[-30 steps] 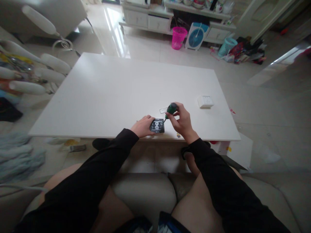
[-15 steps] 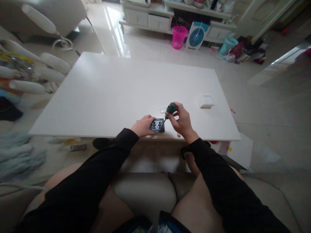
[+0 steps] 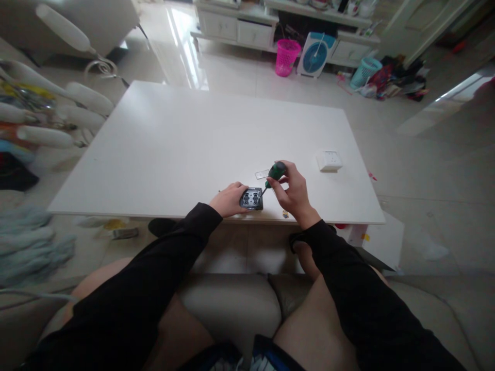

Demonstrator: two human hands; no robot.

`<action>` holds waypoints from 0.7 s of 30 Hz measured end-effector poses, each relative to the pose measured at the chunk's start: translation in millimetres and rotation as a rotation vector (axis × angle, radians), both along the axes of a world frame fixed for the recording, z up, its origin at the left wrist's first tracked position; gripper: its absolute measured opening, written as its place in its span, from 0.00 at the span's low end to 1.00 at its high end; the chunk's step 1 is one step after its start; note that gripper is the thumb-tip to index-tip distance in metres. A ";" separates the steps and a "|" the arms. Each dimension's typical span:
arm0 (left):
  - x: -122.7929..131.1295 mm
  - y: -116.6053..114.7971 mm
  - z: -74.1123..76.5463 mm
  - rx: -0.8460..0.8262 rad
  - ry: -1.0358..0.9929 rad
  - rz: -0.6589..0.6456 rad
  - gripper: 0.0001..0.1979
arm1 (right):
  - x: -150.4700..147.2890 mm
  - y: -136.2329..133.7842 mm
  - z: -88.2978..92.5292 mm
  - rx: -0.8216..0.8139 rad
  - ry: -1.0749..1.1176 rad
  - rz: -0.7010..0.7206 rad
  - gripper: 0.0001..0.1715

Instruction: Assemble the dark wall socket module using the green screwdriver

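Observation:
Near the front edge of the white table [image 3: 185, 139] is a dark socket [image 3: 252, 199], with its slotted face up. My left hand [image 3: 231, 199] is closed on its left side, thumb and fingers gripping the edges. A green and black screwdriver [image 3: 275, 174] is held by its handle in my right hand [image 3: 293, 191]. Its shaft slants down to the left, and the tip is at the socket's right side; whether it sits in a screw is too small to tell. Just behind the socket lies a flat, pale rectangular plate [image 3: 262, 174].
A white boxed wall socket [image 3: 329, 161] stands at the table's right side. A small sticker-like figure [image 3: 285, 214] is at the front edge. Beyond the table are a pink basket [image 3: 287, 57], a blue fan [image 3: 315, 55] and a teal basket [image 3: 365, 72]. White curved lamp arms [image 3: 46, 136] are at left.
The screwdriver and my right hand have shifted slightly right and up, with the handle leaning further right. My left hand still grips the socket. The whole view has moved a little.

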State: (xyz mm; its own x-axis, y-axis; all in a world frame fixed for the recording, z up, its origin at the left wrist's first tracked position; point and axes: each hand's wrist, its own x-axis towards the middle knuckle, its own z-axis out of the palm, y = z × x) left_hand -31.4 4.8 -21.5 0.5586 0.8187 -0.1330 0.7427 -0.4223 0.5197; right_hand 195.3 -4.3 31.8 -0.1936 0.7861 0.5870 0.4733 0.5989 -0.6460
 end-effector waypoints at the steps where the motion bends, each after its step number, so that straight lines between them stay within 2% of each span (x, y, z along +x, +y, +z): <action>1: 0.0 0.1 0.2 0.001 0.001 0.000 0.33 | 0.0 0.4 -0.9 -0.004 0.000 -0.001 0.19; 21: 1.3 -0.7 1.3 -0.006 0.011 0.004 0.32 | -0.4 2.3 -5.4 -0.019 0.020 0.002 0.18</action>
